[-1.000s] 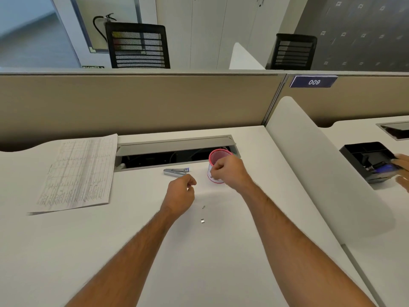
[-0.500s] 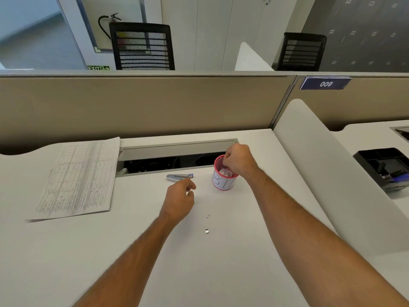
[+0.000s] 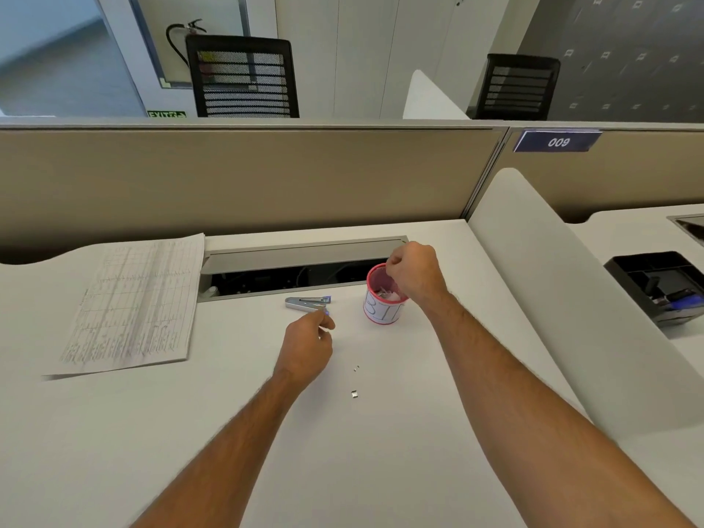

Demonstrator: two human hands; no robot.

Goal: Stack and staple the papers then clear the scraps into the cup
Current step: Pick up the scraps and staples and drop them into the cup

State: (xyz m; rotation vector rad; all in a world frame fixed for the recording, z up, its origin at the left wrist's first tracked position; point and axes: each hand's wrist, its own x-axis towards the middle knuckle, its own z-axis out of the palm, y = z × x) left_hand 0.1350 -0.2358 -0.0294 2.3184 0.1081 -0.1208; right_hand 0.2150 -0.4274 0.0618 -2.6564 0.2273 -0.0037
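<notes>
A stack of printed papers (image 3: 133, 306) lies flat at the left of the white desk (image 3: 381, 451). A small silver stapler (image 3: 306, 302) rests near the cable slot. The pink-rimmed cup (image 3: 381, 312), marked with letters, holds pale scraps. My right hand (image 3: 413, 274) hovers over the cup's right rim with fingers bunched downward; whether anything is in them is hidden. My left hand (image 3: 308, 346) sits just below the stapler, thumb and forefinger pinched on a tiny pale scrap. Two small metal scraps, one (image 3: 357, 368) above the other (image 3: 354, 393), lie on the desk right of my left wrist.
An open cable slot (image 3: 297, 278) with a raised lid runs behind the stapler and cup. A curved white divider (image 3: 552, 299) bounds the desk on the right, with a black tray (image 3: 628, 268) on the desk beyond it. A beige partition (image 3: 228, 177) stands at the back.
My right hand has lifted from the cup's front side to above its rim and shifted slightly right. My left hand has kept its pinch in nearly the same place.
</notes>
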